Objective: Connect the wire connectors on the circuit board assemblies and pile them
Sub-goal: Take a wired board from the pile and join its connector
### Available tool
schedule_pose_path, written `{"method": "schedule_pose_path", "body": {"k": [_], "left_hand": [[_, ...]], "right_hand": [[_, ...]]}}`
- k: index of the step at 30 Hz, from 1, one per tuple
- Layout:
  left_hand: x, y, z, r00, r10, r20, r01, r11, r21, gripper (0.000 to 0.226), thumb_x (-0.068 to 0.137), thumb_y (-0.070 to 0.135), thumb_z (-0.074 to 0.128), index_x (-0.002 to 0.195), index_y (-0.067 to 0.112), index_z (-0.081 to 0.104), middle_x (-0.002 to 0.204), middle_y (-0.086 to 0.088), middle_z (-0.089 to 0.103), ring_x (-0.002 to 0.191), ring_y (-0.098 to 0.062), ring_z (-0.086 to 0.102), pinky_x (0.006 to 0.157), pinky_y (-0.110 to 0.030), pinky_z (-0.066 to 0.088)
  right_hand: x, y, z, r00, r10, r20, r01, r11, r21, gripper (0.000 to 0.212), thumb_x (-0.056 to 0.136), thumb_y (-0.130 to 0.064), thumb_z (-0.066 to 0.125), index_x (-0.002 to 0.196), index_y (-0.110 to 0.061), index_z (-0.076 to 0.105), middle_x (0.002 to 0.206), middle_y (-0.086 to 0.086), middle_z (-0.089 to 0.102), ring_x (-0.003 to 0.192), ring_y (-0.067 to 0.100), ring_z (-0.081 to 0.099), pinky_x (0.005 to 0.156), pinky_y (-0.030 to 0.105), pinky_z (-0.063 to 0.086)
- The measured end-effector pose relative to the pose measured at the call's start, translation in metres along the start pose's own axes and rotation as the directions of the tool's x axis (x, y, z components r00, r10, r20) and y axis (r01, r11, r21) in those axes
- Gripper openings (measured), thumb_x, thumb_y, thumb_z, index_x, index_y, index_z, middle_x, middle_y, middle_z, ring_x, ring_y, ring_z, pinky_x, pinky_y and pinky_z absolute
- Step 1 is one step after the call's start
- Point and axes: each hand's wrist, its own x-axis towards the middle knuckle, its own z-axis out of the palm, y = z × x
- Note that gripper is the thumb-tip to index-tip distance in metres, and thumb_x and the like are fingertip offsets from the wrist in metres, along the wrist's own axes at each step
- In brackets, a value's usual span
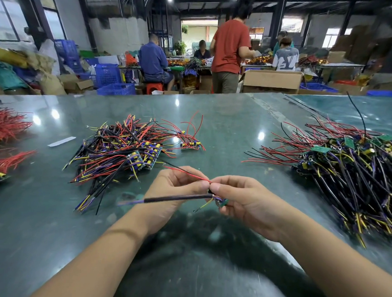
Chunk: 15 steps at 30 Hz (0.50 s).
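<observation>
Both hands meet above the green table point(214, 126), working on one circuit board assembly point(222, 201). My right hand point(240, 197) grips the small board, mostly hidden under its fingers, and pinches the wire ends at the top. My left hand point(177, 188) pinches the thin red wire point(189, 174) against the right fingertips. A black sleeved wire bundle point(177, 198) with purple ends sticks out leftward across my left palm. A yellow wire with a ring end point(203, 207) hangs below. A pile of assemblies point(123, 149) lies left of centre. A larger heap point(358, 173) lies at the right.
One separate assembly point(189, 144) with red wires lies right of the left pile. Loose red wires point(5, 126) lie at the far left edge, and a white paper strip point(61, 141) nearby. Beyond the table are people at benches, cardboard boxes and blue crates.
</observation>
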Motion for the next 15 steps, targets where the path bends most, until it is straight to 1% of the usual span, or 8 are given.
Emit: {"method": "schedule_pose_path", "body": {"k": [2,4,6,8,10,13,15], "left_hand": [[0.0012,-0.0008,0.0015,0.998,-0.016,-0.058,0.016,1.0,-0.004,0.008,0.068,0.013,0.078,0.07,0.019,0.074,0.07,-0.005,0.071,0.065,-0.014,0.066,0.068,-0.025,0.056],[0.0019,0.0001,0.0024,0.995,-0.039,-0.093,0.037,0.999,-0.027,0.008,0.067,0.014,0.079,0.066,0.017,0.071,0.064,-0.004,0.069,0.057,-0.011,0.063,0.058,-0.02,0.054],[0.0025,0.002,0.0026,0.992,-0.041,-0.122,0.046,0.998,0.034,0.008,0.074,0.015,0.069,0.069,0.011,0.066,0.054,0.0,0.065,0.044,-0.006,0.055,0.042,-0.015,0.043],[0.0026,0.0025,0.0031,0.988,-0.044,-0.147,0.059,0.993,0.101,0.012,0.083,0.007,0.063,0.073,0.003,0.06,0.049,0.002,0.062,0.035,-0.005,0.047,0.034,-0.013,0.033],[0.002,0.0023,0.0033,0.982,-0.058,-0.181,0.078,0.991,0.11,0.013,0.084,0.003,0.063,0.072,0.002,0.059,0.05,0.001,0.062,0.035,-0.006,0.047,0.035,-0.014,0.034],[0.0007,0.0041,0.0051,0.97,-0.102,-0.22,0.119,0.991,0.064,0.013,0.082,0.0,0.066,0.072,0.002,0.059,0.052,-0.003,0.06,0.04,-0.009,0.053,0.039,-0.017,0.043],[0.0008,0.0058,0.0071,0.961,-0.119,-0.251,0.129,0.991,0.026,0.017,0.082,-0.001,0.066,0.068,0.006,0.058,0.059,-0.005,0.063,0.042,-0.008,0.055,0.042,-0.016,0.045]], "right_hand": [[-0.0001,0.0013,0.0018,0.999,-0.027,-0.02,0.025,0.996,-0.089,0.016,0.072,-0.018,0.073,0.084,-0.01,0.065,0.078,0.004,0.067,0.065,0.007,0.057,0.062,0.019,0.043],[-0.0001,0.0032,0.0038,0.996,-0.082,-0.04,0.073,0.978,-0.195,0.009,0.078,-0.009,0.072,0.082,-0.01,0.063,0.081,0.007,0.069,0.069,0.01,0.058,0.069,0.024,0.043],[-0.0001,0.0041,0.005,0.993,-0.116,-0.028,0.105,0.961,-0.255,0.01,0.081,-0.004,0.07,0.082,-0.009,0.062,0.078,0.005,0.069,0.068,0.009,0.061,0.07,0.022,0.045],[-0.001,0.004,0.0054,0.992,-0.122,0.013,0.12,0.946,-0.3,0.011,0.081,-0.002,0.07,0.081,-0.009,0.061,0.072,0.0,0.068,0.065,0.008,0.062,0.068,0.017,0.047],[-0.0019,0.0037,0.0054,0.993,-0.109,0.047,0.119,0.929,-0.352,0.012,0.081,-0.003,0.07,0.079,-0.011,0.062,0.07,-0.002,0.067,0.066,0.008,0.061,0.067,0.015,0.047],[-0.0022,0.0034,0.0041,0.993,-0.096,0.066,0.114,0.912,-0.394,0.011,0.081,-0.006,0.072,0.08,-0.012,0.063,0.071,-0.002,0.068,0.068,0.008,0.061,0.067,0.015,0.046],[-0.0024,0.0029,0.0031,0.993,-0.083,0.08,0.108,0.91,-0.4,0.01,0.08,-0.008,0.072,0.08,-0.013,0.064,0.074,0.001,0.069,0.07,0.009,0.061,0.067,0.015,0.046]]}}
